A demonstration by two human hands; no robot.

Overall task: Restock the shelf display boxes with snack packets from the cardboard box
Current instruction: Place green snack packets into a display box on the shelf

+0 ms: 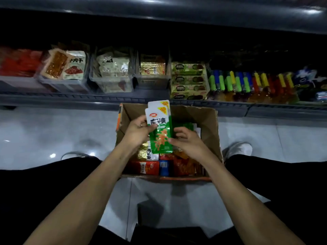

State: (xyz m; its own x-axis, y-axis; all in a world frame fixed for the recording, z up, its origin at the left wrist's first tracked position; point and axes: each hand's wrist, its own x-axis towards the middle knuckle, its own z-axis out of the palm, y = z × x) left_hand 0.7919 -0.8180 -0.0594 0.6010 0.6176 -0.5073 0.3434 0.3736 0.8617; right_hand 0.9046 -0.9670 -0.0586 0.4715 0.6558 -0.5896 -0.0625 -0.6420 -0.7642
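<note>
Item: green-white snack packets (160,128), stack of at least 2 (two white top edges show; exact qty can't tell), held upright over cardboard box (207,121), long axis pointing away toward shelf (70,99)
L hand (138,131): fingers curled, pinching stack's left edge at mid-height
R hand (188,141): thumb + fingers pinching lower right edge
Both hands abt equally near; display boxes lie straight ahead, above fingers
Clear display boxes (113,82): 3 plainly seen w/ stock, poss. more at left
Box: 1, mixed red/gold/green packets inside
</note>
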